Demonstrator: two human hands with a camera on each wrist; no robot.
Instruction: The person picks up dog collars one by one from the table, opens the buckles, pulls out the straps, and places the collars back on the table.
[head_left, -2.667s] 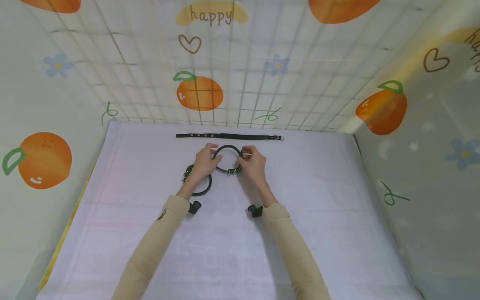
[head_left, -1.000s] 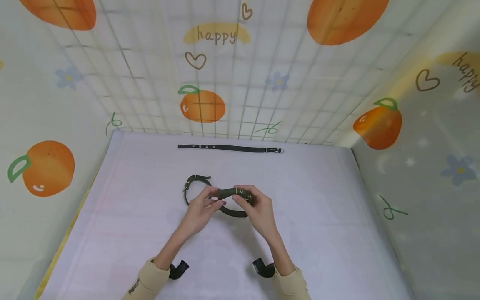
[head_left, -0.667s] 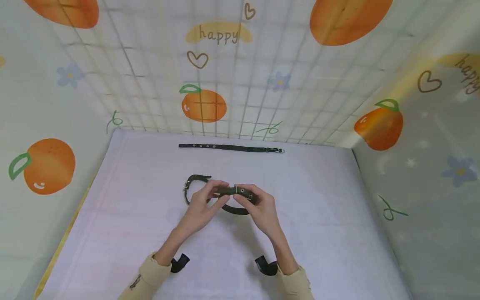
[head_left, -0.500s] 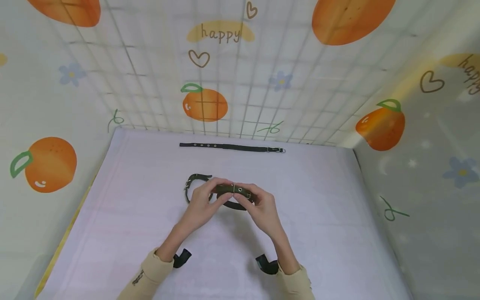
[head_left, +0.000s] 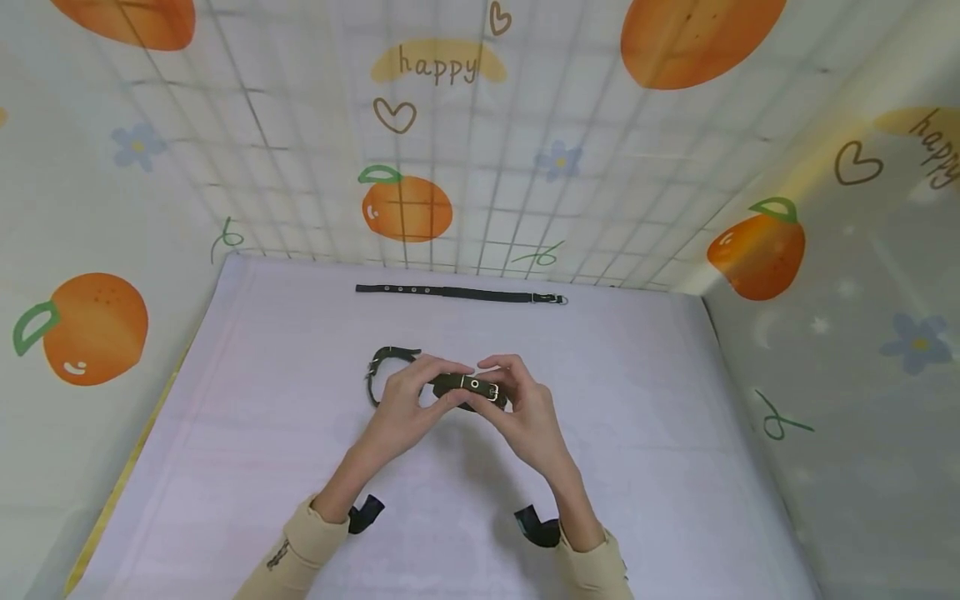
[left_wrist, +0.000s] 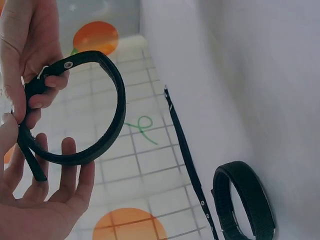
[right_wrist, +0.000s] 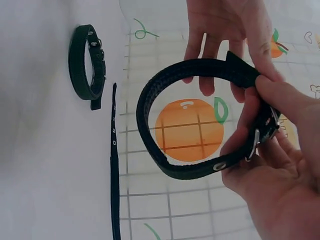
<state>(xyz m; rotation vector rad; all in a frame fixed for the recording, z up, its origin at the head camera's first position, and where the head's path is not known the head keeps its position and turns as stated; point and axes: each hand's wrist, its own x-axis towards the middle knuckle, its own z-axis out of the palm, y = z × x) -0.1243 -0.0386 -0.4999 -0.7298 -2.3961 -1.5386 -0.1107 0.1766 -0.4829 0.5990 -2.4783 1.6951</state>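
A dark green collar (head_left: 450, 382), buckled into a loop, is held up off the table between both hands. My left hand (head_left: 405, 408) pinches the strap by its loose end; in the left wrist view its other fingers (left_wrist: 85, 187) spread beneath the loop. My right hand (head_left: 528, 417) grips the buckle section, thumb on the near side. The metal buckle (head_left: 493, 392) and an eyelet face the head camera. Seen in the right wrist view, the collar's loose end (right_wrist: 237, 67) sticks out by the left hand.
A second looped collar (head_left: 378, 362) stands on the white tabletop (head_left: 637, 433), just behind and left of my left hand. Farther back a third collar (head_left: 480, 294) lies straight along the table's rear edge. Fruit-printed curtains (head_left: 407, 208) over a grid enclose the back and sides.
Both hands have brought the held collar nearer to me and turned it so its buckle faces up. The left hand has slid closer to the right. The other two collars stay put.
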